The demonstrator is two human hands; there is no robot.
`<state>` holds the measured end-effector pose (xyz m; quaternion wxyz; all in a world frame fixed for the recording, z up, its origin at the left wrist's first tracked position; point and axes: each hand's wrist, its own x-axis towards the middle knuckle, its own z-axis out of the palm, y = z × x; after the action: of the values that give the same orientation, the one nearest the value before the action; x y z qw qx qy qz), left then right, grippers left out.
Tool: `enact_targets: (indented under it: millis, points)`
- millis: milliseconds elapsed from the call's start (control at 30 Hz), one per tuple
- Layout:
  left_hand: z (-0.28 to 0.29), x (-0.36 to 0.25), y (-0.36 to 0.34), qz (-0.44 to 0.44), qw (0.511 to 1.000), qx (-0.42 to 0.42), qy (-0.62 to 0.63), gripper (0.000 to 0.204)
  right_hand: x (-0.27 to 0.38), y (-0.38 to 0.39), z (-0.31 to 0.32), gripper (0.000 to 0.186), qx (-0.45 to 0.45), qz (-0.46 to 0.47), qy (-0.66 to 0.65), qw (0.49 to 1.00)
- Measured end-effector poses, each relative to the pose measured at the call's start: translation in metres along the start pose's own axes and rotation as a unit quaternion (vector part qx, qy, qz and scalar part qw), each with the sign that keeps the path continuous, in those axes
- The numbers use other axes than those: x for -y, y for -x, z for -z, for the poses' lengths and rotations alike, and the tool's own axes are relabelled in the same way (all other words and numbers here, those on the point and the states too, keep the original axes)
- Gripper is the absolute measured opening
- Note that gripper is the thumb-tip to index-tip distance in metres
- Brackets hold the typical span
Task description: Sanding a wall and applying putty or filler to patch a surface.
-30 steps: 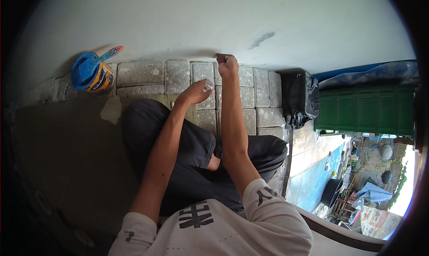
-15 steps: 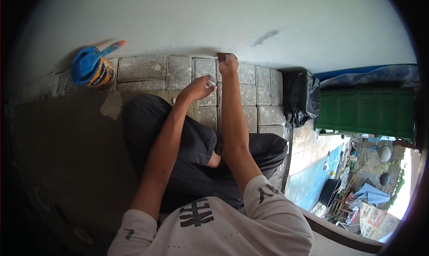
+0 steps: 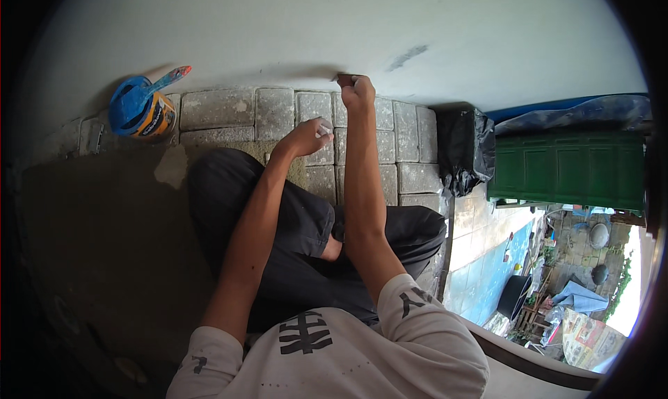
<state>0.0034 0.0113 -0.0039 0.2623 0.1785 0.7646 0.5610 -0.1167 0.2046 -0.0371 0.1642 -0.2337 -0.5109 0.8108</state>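
My right hand (image 3: 358, 92) is closed on a reddish-brown flat piece that looks like sandpaper (image 3: 346, 79). It is pressed to the pale wall (image 3: 278, 30), just above the paving. My left hand (image 3: 306, 136) hangs over the paving blocks, lower and to the left. Its fingers are curled around a small white thing (image 3: 323, 130) whose kind I cannot make out. A dark grey smudge (image 3: 408, 57) marks the wall up and right of my right hand.
A paint can with a blue lid (image 3: 129, 110) stands by the wall at left, a paintbrush (image 3: 167, 80) resting across its top. Grey paving blocks (image 3: 218, 110) line the wall. To the right are a black plastic-wrapped box (image 3: 465, 145) and a green slatted panel (image 3: 567, 169).
My right hand has moved slightly up the wall with the reddish-brown piece. My left hand keeps nearly the same place and grip.
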Motion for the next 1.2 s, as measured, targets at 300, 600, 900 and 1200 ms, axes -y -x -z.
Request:
enact_targets:
  millis: [300,600,900,1200]
  points:
    - [0.001,0.023,0.004,-0.027,0.999,-0.029,-0.008,0.044,0.032,0.038,-0.044,0.022,-0.017,-0.095,-0.173,0.98]
    - [0.004,0.032,0.007,-0.027,0.999,-0.017,-0.01,0.041,0.022,0.041,-0.046,0.02,0.0,-0.051,-0.153,0.987]
    - [0.007,0.01,0.004,-0.002,1.0,-0.001,-0.015,0.044,-0.023,-0.002,-0.03,0.031,-0.053,-0.12,-0.098,0.986]
    - [-0.003,0.028,0.004,-0.024,0.999,-0.031,-0.003,0.043,-0.015,0.016,-0.027,0.028,0.097,-0.262,-0.146,0.949]
